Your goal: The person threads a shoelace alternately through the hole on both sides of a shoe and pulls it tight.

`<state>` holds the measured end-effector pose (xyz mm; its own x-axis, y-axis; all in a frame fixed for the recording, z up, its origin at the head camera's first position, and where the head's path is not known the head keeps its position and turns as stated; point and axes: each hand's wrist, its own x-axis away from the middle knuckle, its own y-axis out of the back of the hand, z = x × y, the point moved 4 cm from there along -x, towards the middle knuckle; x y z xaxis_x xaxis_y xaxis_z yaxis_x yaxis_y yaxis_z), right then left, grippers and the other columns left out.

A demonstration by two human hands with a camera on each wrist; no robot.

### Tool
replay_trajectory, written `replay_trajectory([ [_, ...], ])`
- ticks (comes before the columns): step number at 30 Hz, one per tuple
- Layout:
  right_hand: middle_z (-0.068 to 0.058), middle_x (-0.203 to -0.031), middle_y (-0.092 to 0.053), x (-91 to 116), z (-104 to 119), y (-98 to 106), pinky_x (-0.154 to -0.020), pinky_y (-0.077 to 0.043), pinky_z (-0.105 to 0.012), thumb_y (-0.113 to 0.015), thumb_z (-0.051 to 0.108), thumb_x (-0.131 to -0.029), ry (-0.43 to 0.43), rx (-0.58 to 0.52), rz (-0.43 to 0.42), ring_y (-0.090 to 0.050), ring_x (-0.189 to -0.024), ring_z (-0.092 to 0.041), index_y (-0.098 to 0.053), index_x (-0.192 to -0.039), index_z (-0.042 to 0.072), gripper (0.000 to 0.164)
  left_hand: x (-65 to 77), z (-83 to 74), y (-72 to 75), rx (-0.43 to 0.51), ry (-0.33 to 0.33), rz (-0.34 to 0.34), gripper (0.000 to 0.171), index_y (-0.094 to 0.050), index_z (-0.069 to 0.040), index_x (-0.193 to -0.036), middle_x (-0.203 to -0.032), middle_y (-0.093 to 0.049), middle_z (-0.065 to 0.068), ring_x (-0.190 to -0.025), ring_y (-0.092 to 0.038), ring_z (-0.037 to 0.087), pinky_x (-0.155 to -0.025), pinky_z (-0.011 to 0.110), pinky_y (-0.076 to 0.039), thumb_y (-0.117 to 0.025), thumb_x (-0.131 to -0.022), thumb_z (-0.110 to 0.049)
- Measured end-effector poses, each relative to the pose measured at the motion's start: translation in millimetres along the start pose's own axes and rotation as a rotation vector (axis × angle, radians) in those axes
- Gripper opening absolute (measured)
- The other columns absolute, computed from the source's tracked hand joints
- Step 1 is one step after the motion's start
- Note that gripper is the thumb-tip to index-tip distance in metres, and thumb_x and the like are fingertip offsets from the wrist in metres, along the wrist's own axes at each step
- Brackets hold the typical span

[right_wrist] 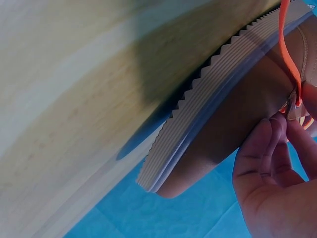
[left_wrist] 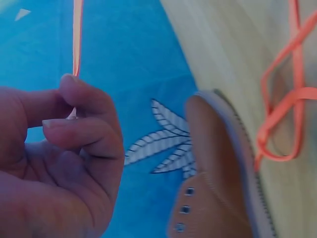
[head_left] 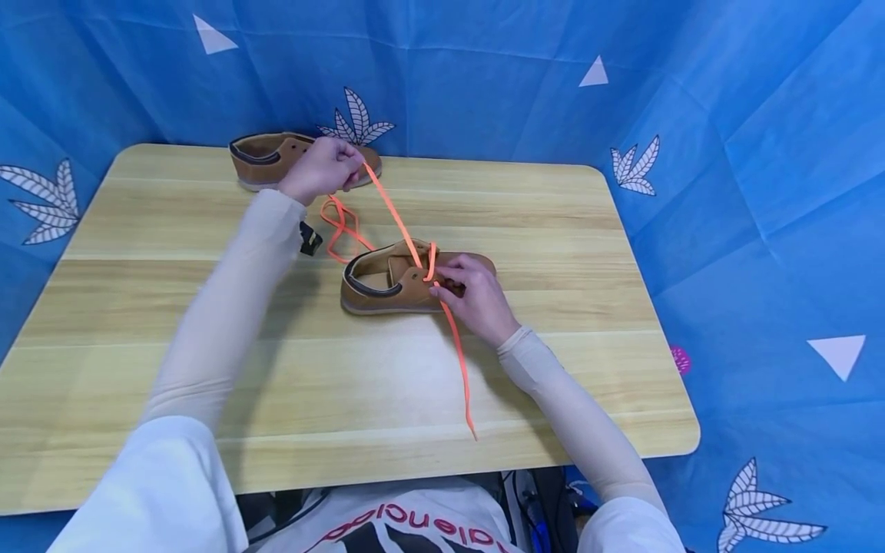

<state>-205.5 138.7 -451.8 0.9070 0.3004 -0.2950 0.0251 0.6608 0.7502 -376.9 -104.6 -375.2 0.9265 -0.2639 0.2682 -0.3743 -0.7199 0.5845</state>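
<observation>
A brown shoe [head_left: 373, 296] with a dark collar lies in the middle of the table, toe to the right. Orange shoelace [head_left: 396, 215] threads through its eyelets. My left hand [head_left: 323, 167], raised over the far side of the table, pinches one stretch of the lace between thumb and fingers, drawn straight up from the shoe. In the left wrist view the lace [left_wrist: 77, 39] runs from between the fingertips. My right hand [head_left: 482, 298] grips the shoe at its lacing flaps, fingertips beside the eyelets; the right wrist view shows them pinching there [right_wrist: 282, 148].
Behind the left hand, a second brown shoe [head_left: 259, 157] stands at the table's back edge. A loose orange lace [head_left: 339, 226] lies looped between the shoes. One lace end [head_left: 462, 365] trails toward the near edge. Blue patterned cloth [head_left: 484, 77] hangs behind the wooden table [head_left: 173, 307].
</observation>
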Motion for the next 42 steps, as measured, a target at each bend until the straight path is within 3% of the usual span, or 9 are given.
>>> replay_trajectory([
  [4,-0.007,-0.109,-0.067,0,-1,0,-0.082,-0.051,-0.034,-0.078,0.025,-0.085,-0.014,0.002,0.001,-0.061,-0.096,-0.020,-0.071,-0.119,0.006,0.039,-5.7,15.3,-11.3,-0.099,0.029,0.080,0.038,-0.056,-0.003,-0.131,-0.096,-0.059,0.004,-0.081,-0.057,0.016,-0.063,0.025,-0.044,-0.039,-0.106,-0.027],
  [9,-0.006,-0.106,-0.064,5,-3,1,-0.077,-0.051,-0.030,-0.078,0.024,-0.085,-0.039,-0.061,0.007,-0.059,-0.089,-0.017,-0.068,-0.122,0.007,0.043,-7.3,29.2,-29.0,-0.243,0.055,0.181,0.038,-0.054,-0.001,-0.133,-0.111,-0.062,0.016,-0.100,-0.061,0.028,-0.085,0.038,-0.051,-0.042,-0.106,-0.024],
  [14,-0.004,-0.098,-0.063,20,-9,8,-0.073,-0.052,-0.026,-0.076,0.020,-0.087,-0.079,-0.169,0.014,-0.060,-0.083,-0.015,-0.066,-0.112,0.007,0.030,-7.4,34.8,-34.0,-0.267,0.070,0.175,0.043,-0.047,-0.003,-0.142,-0.121,-0.061,0.020,-0.111,-0.061,0.032,-0.100,0.047,-0.048,-0.042,-0.105,-0.026],
  [18,-0.005,-0.094,-0.068,37,-17,12,-0.073,-0.055,-0.028,-0.070,0.015,-0.091,-0.157,-0.237,0.109,-0.064,-0.083,-0.016,-0.060,-0.101,0.009,0.015,-4.7,36.9,-33.1,-0.247,0.061,0.150,0.048,-0.043,-0.004,-0.146,-0.123,-0.061,0.019,-0.112,-0.061,0.033,-0.100,0.047,-0.048,-0.041,-0.105,-0.030],
  [24,-0.002,-0.100,-0.069,55,-23,12,-0.085,-0.055,-0.033,-0.068,0.019,-0.093,-0.269,-0.248,0.291,-0.068,-0.093,-0.015,-0.058,-0.102,0.010,0.016,10.2,31.2,-31.8,-0.203,-0.017,0.067,0.044,-0.051,-0.010,-0.140,-0.116,-0.063,0.019,-0.099,-0.061,0.034,-0.076,0.037,-0.049,-0.044,-0.104,-0.035],
  [29,-0.004,-0.099,-0.067,52,-21,5,-0.082,-0.054,-0.032,-0.069,0.015,-0.092,-0.201,-0.313,0.392,-0.065,-0.091,-0.018,-0.059,-0.105,0.006,0.018,28.7,14.3,-36.3,-0.178,-0.138,0.018,0.036,-0.058,-0.013,-0.131,-0.103,-0.063,0.015,-0.077,-0.057,0.027,-0.058,0.032,-0.044,-0.049,-0.102,-0.032],
  [33,-0.010,-0.100,-0.068,51,-21,0,-0.085,-0.054,-0.028,-0.066,0.009,-0.093,-0.179,-0.450,0.528,-0.065,-0.094,-0.018,-0.062,-0.107,0.003,0.015,45.1,-4.3,-43.8,-0.190,-0.248,-0.006,0.034,-0.062,-0.014,-0.127,-0.095,-0.061,0.010,-0.070,-0.053,0.024,-0.057,0.032,-0.042,-0.049,-0.102,-0.033],
  [37,-0.019,-0.107,-0.070,57,-18,1,-0.091,-0.055,-0.038,-0.056,0.006,-0.098,-0.184,-0.636,0.707,-0.068,-0.100,-0.027,-0.063,-0.116,-0.001,0.020,59.8,-19.7,-54.0,-0.199,-0.328,-0.001,0.031,-0.064,-0.015,-0.123,-0.092,-0.061,0.008,-0.074,-0.054,0.024,-0.063,0.034,-0.044,-0.051,-0.102,-0.034],
  [42,-0.022,-0.113,-0.069,61,-4,20,-0.095,-0.053,-0.045,-0.043,-0.004,-0.099,-0.061,-0.742,0.804,-0.066,-0.107,-0.037,-0.063,-0.122,0.002,0.031,71.1,-27.7,-64.4,-0.177,-0.388,0.033,0.026,-0.066,-0.014,-0.118,-0.093,-0.063,0.008,-0.075,-0.054,0.024,-0.064,0.035,-0.046,-0.054,-0.101,-0.031],
])
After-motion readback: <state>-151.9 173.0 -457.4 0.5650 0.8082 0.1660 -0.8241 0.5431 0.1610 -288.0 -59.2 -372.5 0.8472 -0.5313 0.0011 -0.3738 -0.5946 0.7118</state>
